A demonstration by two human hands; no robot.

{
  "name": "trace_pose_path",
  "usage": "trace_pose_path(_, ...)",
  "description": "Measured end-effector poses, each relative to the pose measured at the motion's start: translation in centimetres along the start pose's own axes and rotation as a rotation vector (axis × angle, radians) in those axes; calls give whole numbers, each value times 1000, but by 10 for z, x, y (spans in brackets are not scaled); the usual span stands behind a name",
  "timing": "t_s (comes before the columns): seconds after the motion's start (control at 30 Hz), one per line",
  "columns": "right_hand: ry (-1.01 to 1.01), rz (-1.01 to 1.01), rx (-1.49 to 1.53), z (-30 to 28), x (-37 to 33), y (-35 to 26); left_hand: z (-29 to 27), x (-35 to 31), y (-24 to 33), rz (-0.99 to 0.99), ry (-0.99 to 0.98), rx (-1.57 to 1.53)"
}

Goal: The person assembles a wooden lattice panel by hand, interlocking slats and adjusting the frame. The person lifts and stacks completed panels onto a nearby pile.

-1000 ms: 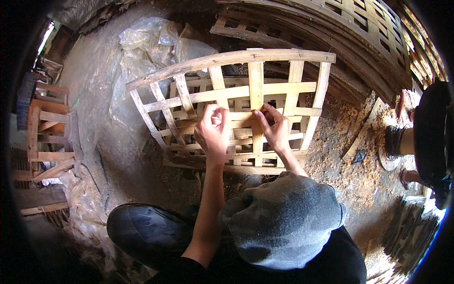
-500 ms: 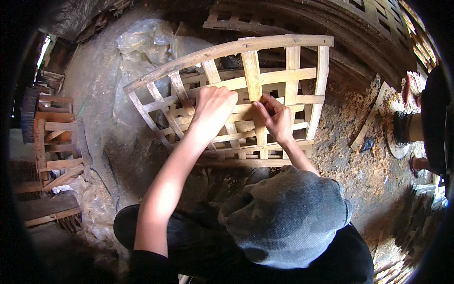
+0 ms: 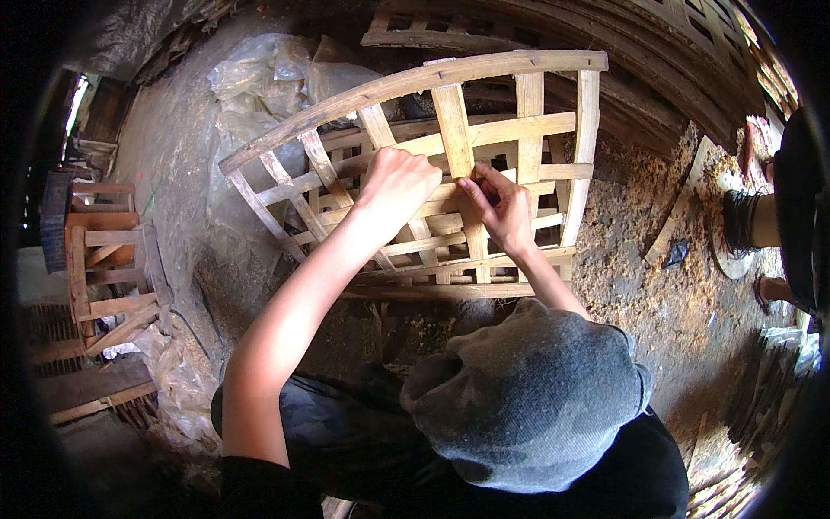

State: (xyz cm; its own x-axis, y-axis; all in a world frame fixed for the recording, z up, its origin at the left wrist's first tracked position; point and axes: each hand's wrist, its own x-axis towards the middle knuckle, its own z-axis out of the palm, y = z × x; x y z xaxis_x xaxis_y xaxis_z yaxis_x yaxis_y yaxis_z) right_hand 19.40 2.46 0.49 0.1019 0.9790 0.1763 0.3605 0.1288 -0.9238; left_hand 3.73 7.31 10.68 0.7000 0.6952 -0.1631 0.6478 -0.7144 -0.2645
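In front of me stands an openwork lattice of pale wooden slats (image 3: 519, 130) with a curved top rail (image 3: 415, 84). My left hand (image 3: 399, 183) is closed in a fist over the middle of the lattice, knuckles up; whatever its fingers hold is hidden beneath it. Just to its right, my right hand (image 3: 501, 206) pinches an upright slat (image 3: 453, 130) where a crosswise slat meets it, thumb on the front. A grey denim cap (image 3: 527, 394) fills the lower middle and covers part of my right arm.
Crumpled clear plastic sheeting (image 3: 259, 78) lies beyond the lattice on the left. Stacked curved slatted panels (image 3: 640, 95) rise at the far right. Wood shavings (image 3: 657, 320) cover the floor on the right, near another person's leg (image 3: 765, 227). A wooden frame (image 3: 117, 285) stands at left.
The lattice's top edge sits slightly higher in view. My left hand has edged right and up, closer to my right hand, which keeps its pinch on the upright slat.
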Motion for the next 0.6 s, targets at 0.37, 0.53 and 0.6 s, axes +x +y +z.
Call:
trace_pose_path(0.37,-11,39,-8,-2,0,-2,5,-4,4,52,-57,76)
trace_pose_path(0.53,5,16,28,1,-1,-1,8,-12,1,52,-9,45)
trace_pose_path(0.6,12,10,0,0,-1,-2,12,-17,2,22,-12,66)
